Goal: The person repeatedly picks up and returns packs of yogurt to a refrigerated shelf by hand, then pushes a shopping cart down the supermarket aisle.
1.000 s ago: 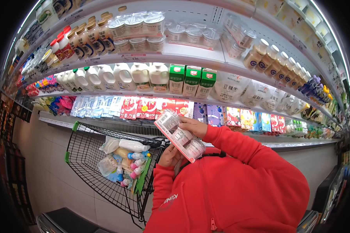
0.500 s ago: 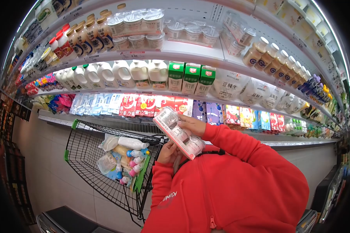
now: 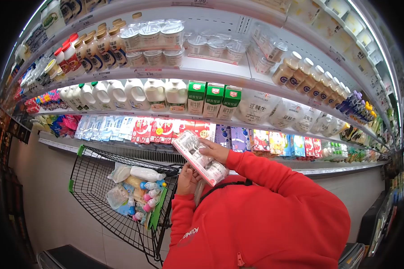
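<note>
A clear-wrapped pack of yogurt cups (image 3: 194, 157) with a white and pink printed side is held tilted in front of my chest. My right hand (image 3: 214, 151) grips it from the upper right, fingers across the wrapped cups. At its lower left edge my left hand (image 3: 188, 180) has its fingers curled against the pack; part of that grip is hidden. Just left of my left hand stands a black wire shopping cart (image 3: 101, 213) with green corners. Inside lie a white bottle (image 3: 144, 173), several small bottles with pink or blue caps, and bagged goods.
A refrigerated shelf rises ahead, with similar yogurt packs (image 3: 155, 38), milk jugs (image 3: 155, 94), green-and-white milk cartons (image 3: 214, 99) and bagged soy drink (image 3: 258, 106). Red boxed drinks (image 3: 161, 130) line the lower shelf. Dark, box-like edges (image 3: 72, 258) are at the lower left.
The view has shifted slightly, so shelf, cart and hands sit a little further left. The pack has turned slightly, its printed side facing up more. Both hands remain at it.
</note>
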### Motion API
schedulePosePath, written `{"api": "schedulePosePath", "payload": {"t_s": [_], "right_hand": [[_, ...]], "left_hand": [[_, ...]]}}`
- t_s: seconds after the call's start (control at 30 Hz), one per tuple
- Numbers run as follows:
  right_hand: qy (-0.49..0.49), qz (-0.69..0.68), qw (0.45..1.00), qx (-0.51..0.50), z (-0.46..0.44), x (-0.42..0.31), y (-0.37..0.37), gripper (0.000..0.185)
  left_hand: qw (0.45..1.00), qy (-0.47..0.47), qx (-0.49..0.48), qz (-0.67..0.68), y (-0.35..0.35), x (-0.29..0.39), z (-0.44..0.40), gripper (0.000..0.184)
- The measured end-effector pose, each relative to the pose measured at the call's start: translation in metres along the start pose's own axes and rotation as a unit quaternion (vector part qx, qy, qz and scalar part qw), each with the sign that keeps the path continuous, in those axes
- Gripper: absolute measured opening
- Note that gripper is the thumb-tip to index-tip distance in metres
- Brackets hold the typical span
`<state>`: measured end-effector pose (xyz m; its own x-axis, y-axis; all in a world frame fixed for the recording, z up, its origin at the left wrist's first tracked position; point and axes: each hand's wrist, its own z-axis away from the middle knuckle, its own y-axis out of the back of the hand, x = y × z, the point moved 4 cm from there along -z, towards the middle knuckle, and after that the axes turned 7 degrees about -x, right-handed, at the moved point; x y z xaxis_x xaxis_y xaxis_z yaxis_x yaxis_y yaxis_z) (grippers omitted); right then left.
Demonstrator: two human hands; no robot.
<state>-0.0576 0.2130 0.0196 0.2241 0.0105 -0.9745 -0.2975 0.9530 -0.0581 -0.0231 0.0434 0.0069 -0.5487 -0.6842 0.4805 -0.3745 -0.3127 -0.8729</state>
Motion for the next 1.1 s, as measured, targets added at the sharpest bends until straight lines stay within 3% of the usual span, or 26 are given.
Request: {"api": "schedulePosePath", "payload": {"t_s": [0.07, 0.17, 0.27, 0.37, 0.5, 0.7, 0.77, 0.87, 0.9, 0.97, 1.1], "right_hand": [[-0.02, 0.216, 0.976, 0.009, 0.023, -0.072, -0.023, 0.08], [0.119, 0.352, 0.928, -0.034, 0.033, -0.09, -0.044, 0.083], [0.173, 0.369, 0.912, -0.055, 0.043, -0.095, -0.055, 0.085], [0.077, 0.41, 0.904, -0.093, 0.055, -0.099, -0.059, 0.089], [0.028, 0.354, 0.931, -0.084, 0.061, -0.097, -0.052, 0.09], [0.122, 0.367, 0.913, -0.131, 0.052, -0.089, -0.045, 0.092], [0.123, 0.414, 0.897, -0.089, 0.061, -0.095, -0.048, 0.09], [0.12, 0.325, 0.93, -0.123, 0.061, -0.104, -0.051, 0.083], [0.117, 0.363, 0.922, -0.072, 0.066, -0.104, -0.048, 0.079], [0.1, 0.385, 0.915, -0.063, 0.07, -0.112, -0.041, 0.069], [0.156, 0.359, 0.92, 0.002, 0.08, -0.166, -0.022, 0.053]], "left_hand": [[1.0, -0.016, -0.012, 0.022, -0.016, 0.005, -0.003, 0.074], [0.999, -0.052, -0.003, -0.016, -0.013, 0.007, 0.0, 0.07], [0.996, -0.086, -0.007, -0.006, -0.02, 0.018, 0.002, 0.064], [0.993, -0.112, 0.029, 0.036, 0.004, 0.013, 0.004, 0.062], [0.989, -0.141, 0.04, 0.03, 0.011, 0.016, 0.003, 0.061], [0.991, -0.124, 0.007, 0.059, 0.004, 0.014, 0.006, 0.065], [0.992, -0.121, -0.01, 0.043, 0.008, 0.013, 0.007, 0.067], [0.99, -0.128, -0.03, 0.045, 0.005, 0.014, 0.004, 0.069], [0.99, -0.13, -0.037, 0.044, 0.006, 0.014, 0.005, 0.069], [0.99, -0.127, -0.05, 0.021, 0.0, 0.016, 0.005, 0.071], [0.988, -0.073, -0.103, 0.086, 0.006, 0.007, 0.003, 0.056]]}}
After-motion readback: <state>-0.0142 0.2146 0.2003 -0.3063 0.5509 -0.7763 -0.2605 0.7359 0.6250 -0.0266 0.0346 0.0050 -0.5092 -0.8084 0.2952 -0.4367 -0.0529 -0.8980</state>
